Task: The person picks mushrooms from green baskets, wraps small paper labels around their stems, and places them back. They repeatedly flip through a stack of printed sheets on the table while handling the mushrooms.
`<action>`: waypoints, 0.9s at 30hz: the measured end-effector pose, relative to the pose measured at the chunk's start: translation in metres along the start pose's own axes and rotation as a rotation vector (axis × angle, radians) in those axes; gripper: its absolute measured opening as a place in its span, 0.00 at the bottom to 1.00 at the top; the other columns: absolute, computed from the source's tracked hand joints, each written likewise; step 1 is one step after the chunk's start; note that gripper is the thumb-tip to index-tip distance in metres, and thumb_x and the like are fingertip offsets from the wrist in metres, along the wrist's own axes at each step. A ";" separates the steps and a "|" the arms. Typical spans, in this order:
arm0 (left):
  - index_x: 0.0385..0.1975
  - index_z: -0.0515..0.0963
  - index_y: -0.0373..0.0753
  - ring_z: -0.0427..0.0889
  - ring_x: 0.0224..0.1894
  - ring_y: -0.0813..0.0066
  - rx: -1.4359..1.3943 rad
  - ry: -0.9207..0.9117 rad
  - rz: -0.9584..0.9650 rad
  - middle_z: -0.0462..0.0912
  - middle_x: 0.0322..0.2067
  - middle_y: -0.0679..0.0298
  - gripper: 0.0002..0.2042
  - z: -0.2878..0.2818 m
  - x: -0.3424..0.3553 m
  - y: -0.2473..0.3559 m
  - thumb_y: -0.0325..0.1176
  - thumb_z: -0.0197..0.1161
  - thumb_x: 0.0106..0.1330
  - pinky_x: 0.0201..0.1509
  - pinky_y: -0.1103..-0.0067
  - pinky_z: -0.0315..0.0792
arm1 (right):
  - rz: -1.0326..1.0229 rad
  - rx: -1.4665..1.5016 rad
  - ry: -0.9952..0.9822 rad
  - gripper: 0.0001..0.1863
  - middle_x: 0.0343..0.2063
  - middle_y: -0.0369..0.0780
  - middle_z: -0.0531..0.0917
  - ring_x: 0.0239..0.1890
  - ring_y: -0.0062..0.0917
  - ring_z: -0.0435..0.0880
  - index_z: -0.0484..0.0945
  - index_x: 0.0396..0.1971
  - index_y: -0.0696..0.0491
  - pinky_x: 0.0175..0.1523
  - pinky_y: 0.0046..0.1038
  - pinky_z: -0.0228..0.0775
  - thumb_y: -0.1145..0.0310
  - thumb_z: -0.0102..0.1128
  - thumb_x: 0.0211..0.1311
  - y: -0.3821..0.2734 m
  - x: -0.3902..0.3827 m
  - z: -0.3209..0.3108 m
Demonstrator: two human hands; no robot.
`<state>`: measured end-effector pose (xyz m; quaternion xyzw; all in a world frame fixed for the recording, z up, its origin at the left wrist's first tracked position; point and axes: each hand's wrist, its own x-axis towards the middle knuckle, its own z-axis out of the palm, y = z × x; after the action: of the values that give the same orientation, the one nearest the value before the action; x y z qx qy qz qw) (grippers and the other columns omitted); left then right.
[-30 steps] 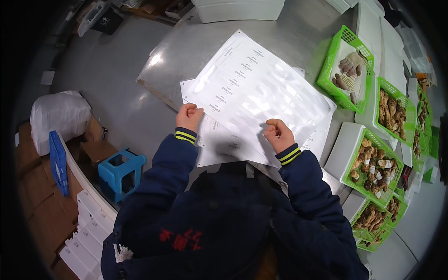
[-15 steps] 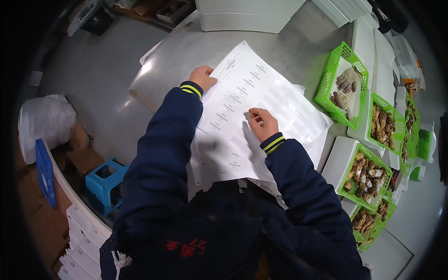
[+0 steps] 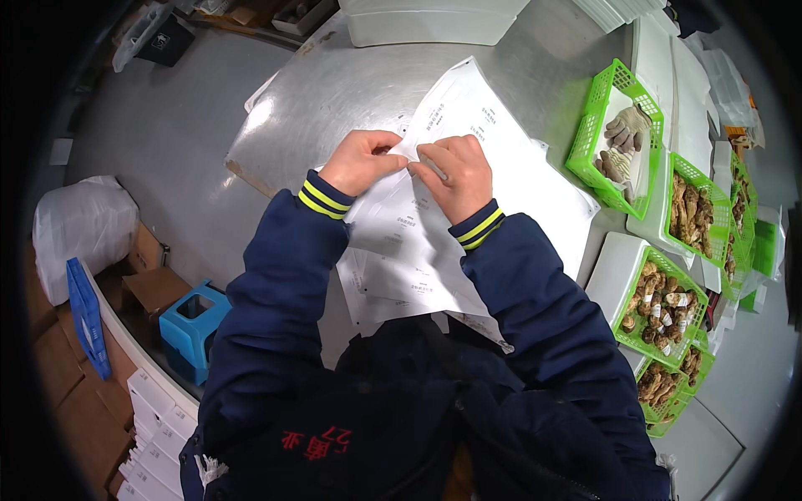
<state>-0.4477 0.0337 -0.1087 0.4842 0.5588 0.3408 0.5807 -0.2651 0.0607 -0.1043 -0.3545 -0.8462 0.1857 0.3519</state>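
Note:
A large white label sheet point(image 3: 535, 200) with rows of small grey print lies over the steel table's near side, with other sheets under it. At its left edge my left hand point(image 3: 364, 162) pinches the paper, thumb and fingers pressed together. My right hand point(image 3: 459, 177) pinches the same spot, fingertips almost touching those of the left. The sheet bends up into a crease between them. Its far corner stands slightly raised, and the right part looks blank. Whether a single label is lifted off at the fingertips is too small to tell.
Green baskets stand along the right: one holds work gloves point(image 3: 626, 132), others hold mushrooms point(image 3: 660, 309). A white foam box point(image 3: 430, 23) sits at the table's far edge. A blue stool point(image 3: 194, 321), a filled plastic bag point(image 3: 83, 225) and stacked white boxes point(image 3: 159, 434) are at left.
My right hand has moved up and left from the sheet's middle to meet the left hand, which has shifted slightly down and right. The sheet's left edge is now bent up between them.

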 end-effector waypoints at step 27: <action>0.31 0.76 0.28 0.70 0.26 0.82 0.106 0.188 0.153 0.76 0.23 0.64 0.11 0.012 -0.013 0.018 0.27 0.63 0.49 0.32 0.84 0.67 | -0.119 -0.028 0.009 0.10 0.23 0.36 0.77 0.27 0.29 0.72 0.78 0.28 0.54 0.32 0.26 0.67 0.77 0.63 0.40 -0.005 0.013 -0.016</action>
<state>-0.4353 0.0250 -0.0891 0.5212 0.5896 0.3978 0.4717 -0.2627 0.0678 -0.0843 -0.3093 -0.8667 0.1512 0.3610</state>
